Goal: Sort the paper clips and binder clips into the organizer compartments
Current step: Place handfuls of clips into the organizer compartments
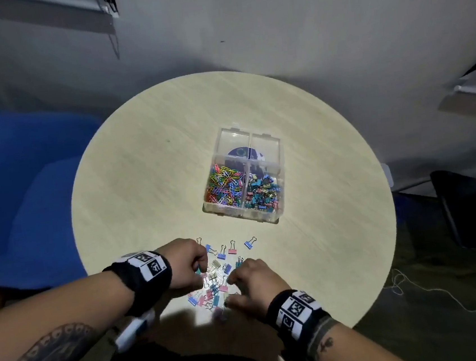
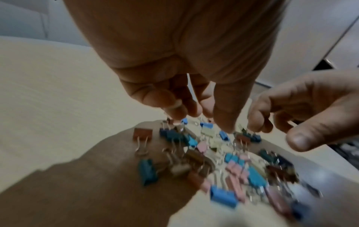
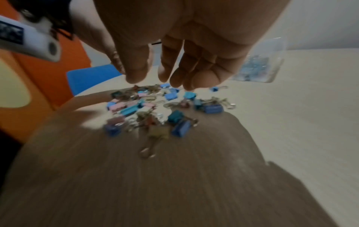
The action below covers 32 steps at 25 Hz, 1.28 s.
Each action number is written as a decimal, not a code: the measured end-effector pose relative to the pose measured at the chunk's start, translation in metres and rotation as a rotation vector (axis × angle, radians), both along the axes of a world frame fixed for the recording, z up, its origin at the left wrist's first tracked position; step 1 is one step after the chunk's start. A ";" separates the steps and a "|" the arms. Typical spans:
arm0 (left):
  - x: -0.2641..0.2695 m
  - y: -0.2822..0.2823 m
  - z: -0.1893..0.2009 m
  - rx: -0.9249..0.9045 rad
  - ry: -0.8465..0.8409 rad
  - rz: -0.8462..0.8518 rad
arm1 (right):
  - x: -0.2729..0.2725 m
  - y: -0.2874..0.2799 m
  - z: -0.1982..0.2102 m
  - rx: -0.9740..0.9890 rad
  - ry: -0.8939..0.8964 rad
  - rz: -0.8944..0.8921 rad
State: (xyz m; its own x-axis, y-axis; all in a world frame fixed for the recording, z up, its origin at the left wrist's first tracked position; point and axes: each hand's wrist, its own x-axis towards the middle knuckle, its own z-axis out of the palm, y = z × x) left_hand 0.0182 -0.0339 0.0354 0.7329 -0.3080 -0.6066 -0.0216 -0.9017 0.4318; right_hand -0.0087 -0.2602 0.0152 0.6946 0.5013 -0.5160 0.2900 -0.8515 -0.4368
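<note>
We are working on the loose binder clips (image 1: 216, 276), lying in a heap on the near edge of the round table (image 1: 147, 166), well apart from the organizer (image 1: 244, 179). They are looking light, stiff and small; we judge the coloured body is the best place to pinch. Our left hand (image 1: 185, 263) is curling its fingers (image 2: 174, 107) down onto the heap, but we cannot tell if it is holding a clip. Our right hand (image 1: 253, 281) is hovering with relaxed fingers (image 3: 136, 73), holding nothing.
</note>
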 end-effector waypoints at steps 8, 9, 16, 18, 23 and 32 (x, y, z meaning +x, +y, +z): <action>-0.040 0.015 -0.047 0.049 -0.075 -0.196 | -0.023 0.025 -0.031 0.058 -0.212 0.286; -0.042 0.016 -0.050 0.022 -0.102 -0.160 | -0.022 0.024 -0.033 0.066 -0.200 0.252; -0.035 0.008 -0.054 -0.039 -0.238 -0.089 | 0.009 0.019 -0.016 0.070 -0.141 0.021; -0.032 0.008 -0.052 -0.032 -0.250 -0.097 | 0.009 0.017 -0.004 0.108 -0.087 -0.182; -0.029 0.006 -0.041 -0.159 -0.203 0.104 | 0.001 0.005 0.013 0.543 0.267 -1.056; -0.012 -0.025 -0.026 -0.722 0.419 0.956 | 0.000 -0.014 0.012 0.976 0.681 -1.568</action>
